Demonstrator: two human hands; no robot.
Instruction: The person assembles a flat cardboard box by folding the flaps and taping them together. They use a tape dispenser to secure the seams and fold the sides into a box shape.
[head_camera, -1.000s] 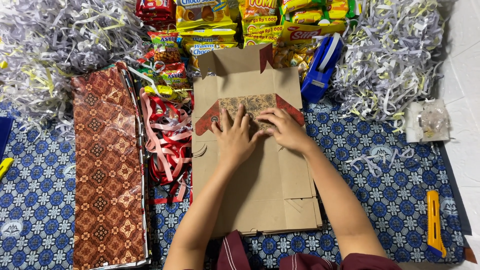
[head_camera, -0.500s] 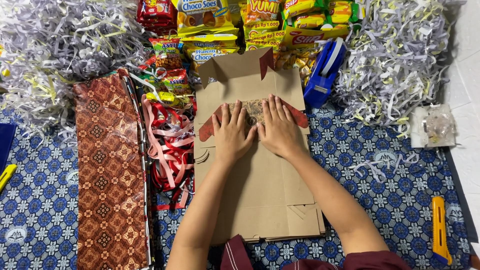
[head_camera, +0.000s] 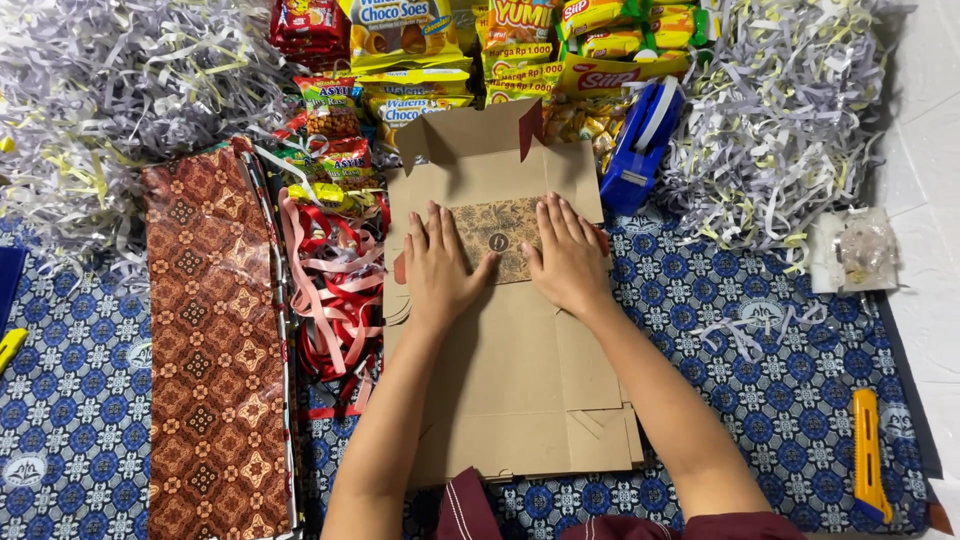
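My left hand (head_camera: 437, 268) and right hand (head_camera: 567, 258), open and flat, have spread apart since a moment ago, baring more of the patterned panel (head_camera: 497, 235), perhaps a label, on the flat box (head_camera: 505, 360).

patterned panel (head_camera: 497, 235): both side edges covered by the fingers of the left hand (head_camera: 437, 272) and right hand (head_camera: 570, 262)
flattened cardboard box (head_camera: 505, 330): middle hidden under both palms
snack packets (head_camera: 480, 45): beyond the fingertips, tops cut off by the upper edge
batik wrapping paper (head_camera: 215, 350): left of the fingers, lower end cut off
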